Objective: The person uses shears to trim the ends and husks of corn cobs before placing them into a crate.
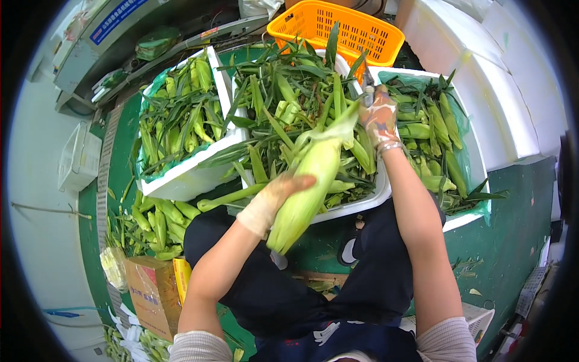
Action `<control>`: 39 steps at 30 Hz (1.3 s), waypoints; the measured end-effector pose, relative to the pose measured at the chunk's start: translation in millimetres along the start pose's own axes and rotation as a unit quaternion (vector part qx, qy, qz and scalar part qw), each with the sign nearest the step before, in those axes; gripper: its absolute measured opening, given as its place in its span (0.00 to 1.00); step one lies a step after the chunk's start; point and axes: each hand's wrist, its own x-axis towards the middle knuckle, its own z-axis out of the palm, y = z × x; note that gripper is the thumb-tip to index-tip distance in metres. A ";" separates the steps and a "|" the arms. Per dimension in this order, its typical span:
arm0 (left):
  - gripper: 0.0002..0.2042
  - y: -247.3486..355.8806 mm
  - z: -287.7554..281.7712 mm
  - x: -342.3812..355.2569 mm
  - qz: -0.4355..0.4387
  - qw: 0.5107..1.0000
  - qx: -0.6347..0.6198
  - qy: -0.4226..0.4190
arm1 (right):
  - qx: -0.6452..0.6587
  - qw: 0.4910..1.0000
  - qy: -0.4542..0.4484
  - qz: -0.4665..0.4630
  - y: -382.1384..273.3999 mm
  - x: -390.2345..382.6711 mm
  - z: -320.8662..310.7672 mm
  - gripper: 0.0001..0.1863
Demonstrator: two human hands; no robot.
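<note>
My left hand [278,194], in a pale glove, is wrapped round a large green ear of corn [310,178] still in its husk. The ear lies slantwise, its paler narrow end up and right near my other hand. My right hand [380,117], in a patterned glove, grips a small metal tool that looks like pruning shears [368,90], its tip pointing away from me. My fingers hide its handles. Beneath both hands stands a white tub [362,205] heaped with husk leaves, stalks and some green ears.
Foam boxes of corn stand left [187,178] and right [467,214] of the tub. A yellow crate [386,36] sits behind it. Loose corn [160,223] and a cardboard box [151,295] are at lower left. White foam boxes [482,102] are stacked at far right.
</note>
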 end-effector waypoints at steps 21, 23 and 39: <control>0.40 -4.7 -57.7 38.3 0.241 0.960 -0.098 0.100 | 0.507 0.713 -0.448 0.181 -98.9 -74.5 -27.9 0.24; 0.44 -20.5 -83.1 49.4 0.238 0.966 0.020 0.101 | 0.423 0.780 -0.446 0.122 -98.6 -87.8 -18.7 0.32; 0.22 24.7 -80.7 32.5 0.420 0.653 0.557 0.295 | 0.170 0.850 -0.495 -0.053 -83.8 -63.6 -53.3 0.36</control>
